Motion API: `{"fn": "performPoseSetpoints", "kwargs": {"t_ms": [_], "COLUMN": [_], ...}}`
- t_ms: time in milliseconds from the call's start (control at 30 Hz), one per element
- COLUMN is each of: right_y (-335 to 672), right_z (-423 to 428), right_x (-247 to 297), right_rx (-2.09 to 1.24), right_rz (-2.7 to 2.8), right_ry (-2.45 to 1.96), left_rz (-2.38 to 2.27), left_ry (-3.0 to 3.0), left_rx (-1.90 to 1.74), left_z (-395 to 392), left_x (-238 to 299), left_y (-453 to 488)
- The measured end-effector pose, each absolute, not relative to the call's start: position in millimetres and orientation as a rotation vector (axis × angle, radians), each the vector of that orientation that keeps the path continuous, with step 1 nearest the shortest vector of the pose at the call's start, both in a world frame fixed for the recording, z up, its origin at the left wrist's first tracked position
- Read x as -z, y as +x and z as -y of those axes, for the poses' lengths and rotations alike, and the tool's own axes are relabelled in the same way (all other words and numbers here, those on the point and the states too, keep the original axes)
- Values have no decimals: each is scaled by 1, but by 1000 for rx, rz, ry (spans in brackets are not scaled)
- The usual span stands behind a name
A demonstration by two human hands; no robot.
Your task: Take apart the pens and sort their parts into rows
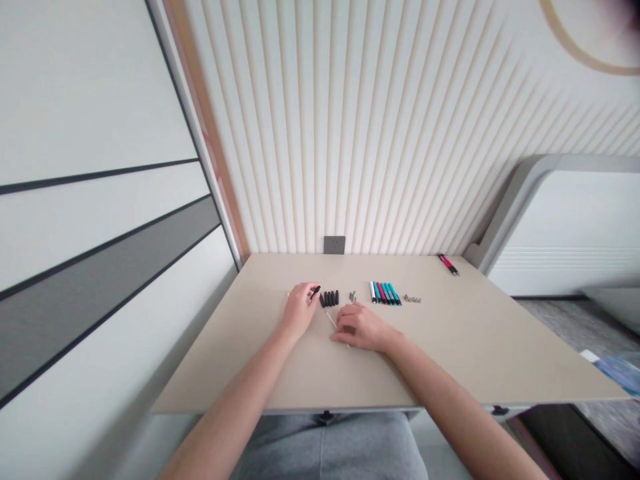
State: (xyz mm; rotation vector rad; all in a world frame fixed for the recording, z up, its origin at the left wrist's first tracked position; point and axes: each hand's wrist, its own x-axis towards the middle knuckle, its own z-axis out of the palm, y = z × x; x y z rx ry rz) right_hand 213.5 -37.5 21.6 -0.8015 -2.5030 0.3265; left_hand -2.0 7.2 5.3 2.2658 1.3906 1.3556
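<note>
My left hand (300, 309) is closed, pinching a small black pen part (315, 291) between thumb and fingers. Just to its right lies a row of several similar black pen parts (329, 299) on the table. My right hand (361, 326) has its fingers curled around a thin white stick (331, 319) that looks like a pen refill; the stick slants past the fingertips, close to the tabletop. Small grey metal pieces (353, 296) lie beyond the right hand. Several pen barrels (385, 293) in white, teal and red are lined up to its right.
More small metal pieces (413, 299) lie right of the barrels. A pink and black pair of pens (449, 265) rests at the table's far right corner. The beige table (475, 347) meets a ribbed wall with a dark socket (335, 245). A white cabinet (100, 267) stands at left.
</note>
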Motion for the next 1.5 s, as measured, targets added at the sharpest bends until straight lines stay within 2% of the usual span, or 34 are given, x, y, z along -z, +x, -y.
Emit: {"fn": "performPoseSetpoints", "kwargs": {"t_ms": [233,600,1500], "right_y": [233,247,250], "right_z": [31,20,17], "right_x": [-19,-15,-16], "right_rx": [-554,-403,-319], "right_rz": [2272,2106,2124], "right_ry": [-1172,-1197,-1135], "left_rz": [-1304,-1147,-1130], "left_ry": [2332,2428,2527], "left_rx": [-1272,-1062,-977], "left_z": [-5,-3,0], "left_x": [-7,-6,-6], "left_y": [0,2,1]}}
